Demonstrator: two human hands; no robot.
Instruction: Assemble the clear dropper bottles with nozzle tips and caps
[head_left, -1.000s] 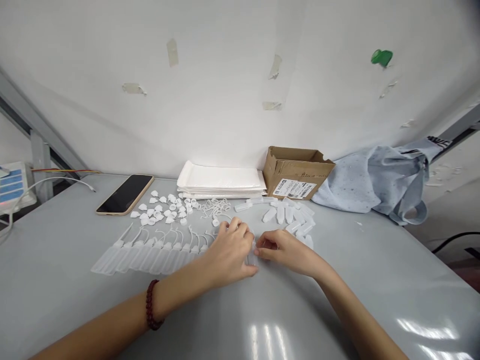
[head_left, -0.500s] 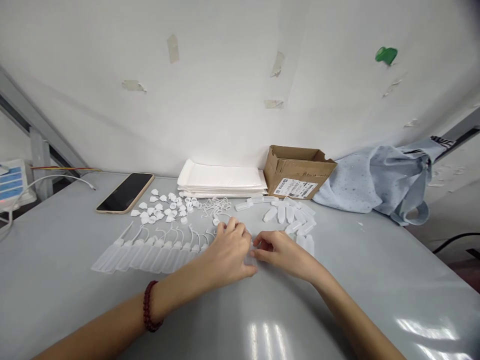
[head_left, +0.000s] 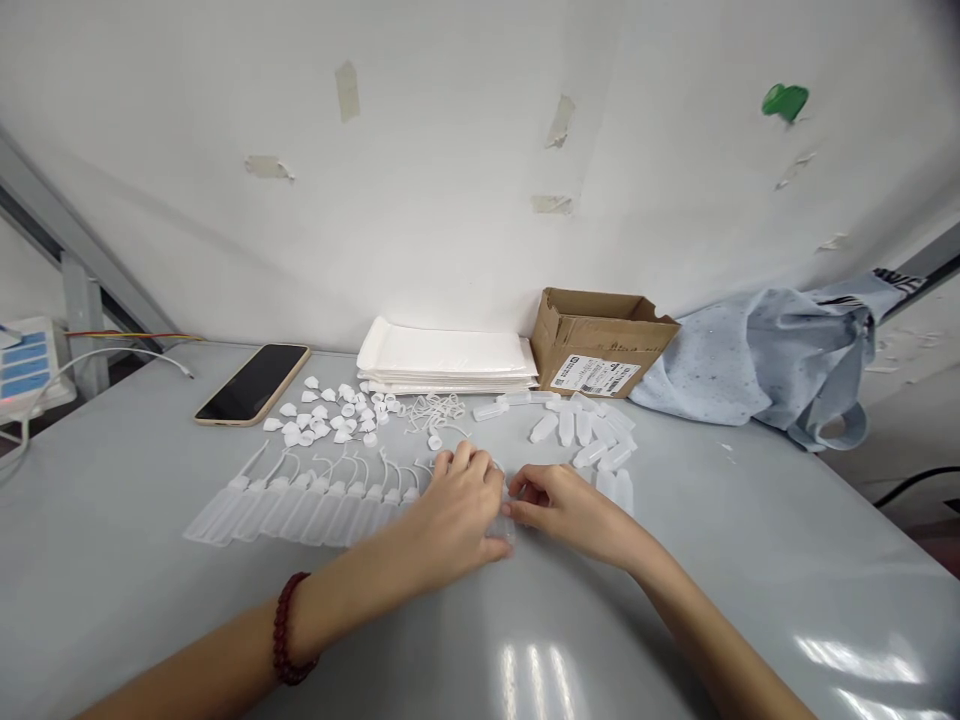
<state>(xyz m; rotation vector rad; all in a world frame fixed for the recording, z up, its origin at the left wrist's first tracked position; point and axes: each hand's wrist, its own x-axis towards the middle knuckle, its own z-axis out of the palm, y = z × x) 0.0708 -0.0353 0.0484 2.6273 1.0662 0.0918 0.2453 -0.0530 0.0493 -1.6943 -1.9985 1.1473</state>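
Observation:
A small translucent plastic bottle lies between my two hands, mostly covered by them. My left hand arches over it with the fingers bent at its top and the thumb low on its side. From the right, my right hand touches its edge with curled finger and thumb tips. Leftward runs a row of similar bottles, each with a white strap at its neck. Bottles without straps lie loose beyond my right hand. White caps and a heap of thin white straps are spread behind the row.
A phone lies at the back left, near a white cable. Against the wall are a stack of white padded envelopes and an open cardboard box. Light blue cloth is bunched at the right.
Both hands stay nearly in place around the bottle. My left forearm and bracelet have shifted slightly left and down. The view has tilted a little.

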